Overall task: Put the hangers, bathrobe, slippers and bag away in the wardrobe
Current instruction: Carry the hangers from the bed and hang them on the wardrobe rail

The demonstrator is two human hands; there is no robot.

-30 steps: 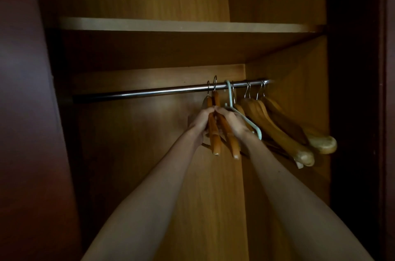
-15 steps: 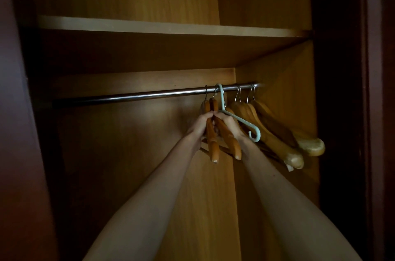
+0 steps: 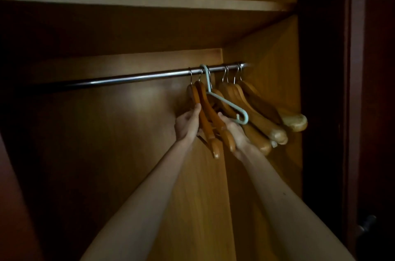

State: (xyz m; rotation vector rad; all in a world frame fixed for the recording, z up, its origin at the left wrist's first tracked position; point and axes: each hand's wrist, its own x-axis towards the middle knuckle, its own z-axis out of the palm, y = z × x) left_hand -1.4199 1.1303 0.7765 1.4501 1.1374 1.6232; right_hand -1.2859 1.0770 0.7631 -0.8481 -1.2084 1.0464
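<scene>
Two orange wooden hangers (image 3: pixel 210 120) hang by their metal hooks from the rail (image 3: pixel 128 78), right of centre in the frame, their near arms slanting down toward the camera. The left hand (image 3: pixel 188 124) is at the left one, fingers curled around its arm, thumb up along the wood. The right hand (image 3: pixel 234 130) reaches in just right of the pair, below the second hanger's arm; whether its fingers actually clasp anything cannot be told from here, they're tucked behind the wood. Between that pair and the rest, a pale green plastic hanger (image 3: pixel 226 102) hooks over the rail, its curled end sitting just above the right hand. Further right, a bunch of paler wooden hangers (image 3: pixel 263 115) crowds against the wardrobe's side wall (image 3: pixel 275 51), rounded ends pointing down-right. Above it all, a shelf (image 3: pixel 139 1) spans the upper frame. A dark door edge with a knob (image 3: pixel 366 225) sits lower right.
</scene>
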